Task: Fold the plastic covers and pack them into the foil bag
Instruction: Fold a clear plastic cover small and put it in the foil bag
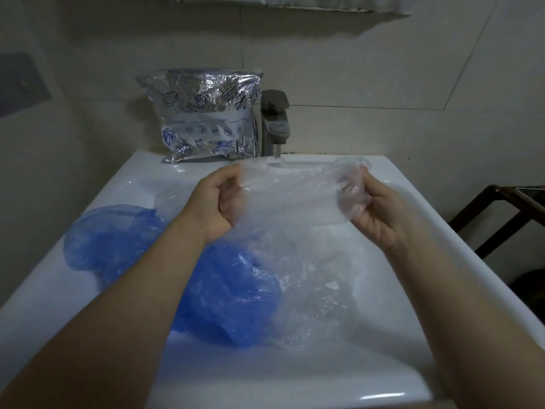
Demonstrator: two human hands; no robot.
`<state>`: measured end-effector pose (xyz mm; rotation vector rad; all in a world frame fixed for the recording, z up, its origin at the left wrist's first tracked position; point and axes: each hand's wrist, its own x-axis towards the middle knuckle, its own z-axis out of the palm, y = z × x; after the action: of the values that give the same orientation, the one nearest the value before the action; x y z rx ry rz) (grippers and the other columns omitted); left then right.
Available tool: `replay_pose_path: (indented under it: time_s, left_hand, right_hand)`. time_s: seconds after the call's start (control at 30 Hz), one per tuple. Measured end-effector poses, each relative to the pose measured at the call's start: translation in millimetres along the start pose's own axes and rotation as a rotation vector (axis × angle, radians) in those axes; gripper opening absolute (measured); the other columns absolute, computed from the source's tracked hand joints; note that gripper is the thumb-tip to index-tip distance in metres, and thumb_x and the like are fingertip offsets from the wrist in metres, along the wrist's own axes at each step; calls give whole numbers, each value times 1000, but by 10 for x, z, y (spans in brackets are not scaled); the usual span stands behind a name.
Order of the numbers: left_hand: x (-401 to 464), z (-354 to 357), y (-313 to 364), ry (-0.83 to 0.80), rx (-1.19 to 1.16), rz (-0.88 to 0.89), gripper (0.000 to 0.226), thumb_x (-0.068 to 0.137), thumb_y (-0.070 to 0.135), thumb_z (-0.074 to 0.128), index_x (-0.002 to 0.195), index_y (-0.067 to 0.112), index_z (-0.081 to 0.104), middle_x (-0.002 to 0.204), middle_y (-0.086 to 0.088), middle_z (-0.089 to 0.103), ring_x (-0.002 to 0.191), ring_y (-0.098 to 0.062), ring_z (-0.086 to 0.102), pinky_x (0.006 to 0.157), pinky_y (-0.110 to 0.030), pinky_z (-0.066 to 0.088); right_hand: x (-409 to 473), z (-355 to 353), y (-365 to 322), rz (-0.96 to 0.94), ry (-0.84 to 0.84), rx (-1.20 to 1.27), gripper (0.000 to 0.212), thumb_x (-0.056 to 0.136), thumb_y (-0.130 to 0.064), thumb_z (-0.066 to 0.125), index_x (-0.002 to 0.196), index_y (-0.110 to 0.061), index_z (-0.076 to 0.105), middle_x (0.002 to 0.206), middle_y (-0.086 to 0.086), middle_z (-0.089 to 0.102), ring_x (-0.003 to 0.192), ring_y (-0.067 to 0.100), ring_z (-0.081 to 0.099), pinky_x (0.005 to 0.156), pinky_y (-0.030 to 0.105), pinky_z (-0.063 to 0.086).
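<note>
A clear plastic cover (290, 194) is stretched in the air above the sink between both hands. My left hand (213, 203) grips its left end and my right hand (373, 212) grips its bunched right end. Below them a blue plastic cover (233, 296) lies crumpled in the basin, and a second blue cover (109, 237) rests on the sink's left side. Another clear cover (318, 299) lies crumpled to the right of the blue one. The silver foil bag (206, 113), printed with blue drawings, stands upright at the back of the sink against the wall.
The white sink (442, 261) fills most of the view. A grey tap (274, 122) stands at its back, right of the foil bag. A dark wooden frame (507, 214) sits beyond the sink's right edge. Tiled wall lies behind.
</note>
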<state>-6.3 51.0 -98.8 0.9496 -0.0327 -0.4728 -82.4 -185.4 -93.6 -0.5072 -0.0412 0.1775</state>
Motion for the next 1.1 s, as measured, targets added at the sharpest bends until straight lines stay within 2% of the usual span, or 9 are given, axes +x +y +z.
replay_pose_path:
  time_s: [0.07, 0.2, 0.33, 0.5, 0.6, 0.7, 0.83, 0.93, 1.1]
  left_hand:
    - [-23, 12, 5, -69, -53, 5, 19, 70, 34, 66, 66, 20, 54, 47, 10, 46, 45, -5, 37, 44, -16, 27]
    - [-122, 124, 17, -175, -107, 106, 28, 79, 42, 59, 89, 18, 70, 60, 8, 63, 49, -4, 55, 42, -16, 45]
    - [-183, 158, 9, -219, -255, 143, 31, 94, 27, 40, 116, 17, 60, 85, 9, 73, 52, 2, 62, 45, -10, 47]
    - [-182, 164, -40, -288, -159, 146, 35, 83, 17, 44, 114, 27, 56, 99, 15, 71, 27, -2, 28, 31, -8, 18]
    - [-155, 181, -60, -167, -94, 128, 32, 87, 13, 43, 92, 26, 72, 71, 9, 69, 34, 0, 30, 36, -9, 20]
    - [-72, 134, -80, 51, 43, 109, 27, 95, 6, 41, 93, 22, 63, 79, 7, 63, 59, -2, 51, 50, -13, 41]
    - [-27, 94, -67, 180, 300, 150, 12, 94, 14, 50, 92, 24, 58, 93, 5, 62, 89, -11, 57, 72, -23, 44]
    - [-89, 207, -56, 71, 268, 118, 20, 97, 29, 44, 94, 17, 60, 91, 2, 67, 86, -14, 62, 72, -25, 47]
    - [-191, 412, -91, -198, 343, 65, 54, 81, 59, 43, 97, 12, 65, 85, -3, 71, 75, -14, 66, 62, -24, 54]
  right_hand:
    - [6, -51, 60, 143, -114, -37, 24, 92, -22, 55, 93, 0, 64, 72, 7, 59, 54, 15, 49, 50, 22, 39]
    - [-91, -130, 55, 61, -82, -292, 38, 56, -47, 84, 75, -17, 69, 62, -6, 59, 52, 8, 49, 55, 19, 27]
    - [-110, -49, 79, -22, -316, -80, 29, 91, -27, 57, 111, -7, 64, 80, 8, 66, 70, 20, 60, 84, 32, 44]
    - [-41, -34, 93, 27, -385, -7, 40, 97, -14, 46, 137, -13, 47, 94, 18, 65, 76, 28, 66, 58, 32, 53]
    - [-48, -105, 97, -50, -290, -51, 37, 87, -12, 63, 124, -14, 60, 105, 11, 69, 77, 23, 70, 49, 24, 54]
    - [-79, 51, 63, -161, -199, -76, 53, 75, -10, 71, 123, -20, 53, 88, 1, 68, 48, 8, 59, 34, 14, 38]
    - [-200, 290, 53, -717, 256, -714, 27, 87, -4, 54, 108, -22, 54, 66, -10, 60, 46, -2, 47, 39, 12, 34]
    - [-241, 394, 226, -1063, 113, -1564, 21, 89, -18, 52, 109, -12, 59, 82, -15, 52, 64, -6, 50, 61, 6, 36]
    - [-106, 286, 591, -739, -289, -2396, 44, 79, -18, 65, 123, -23, 58, 128, 10, 53, 69, 27, 63, 54, 31, 45]
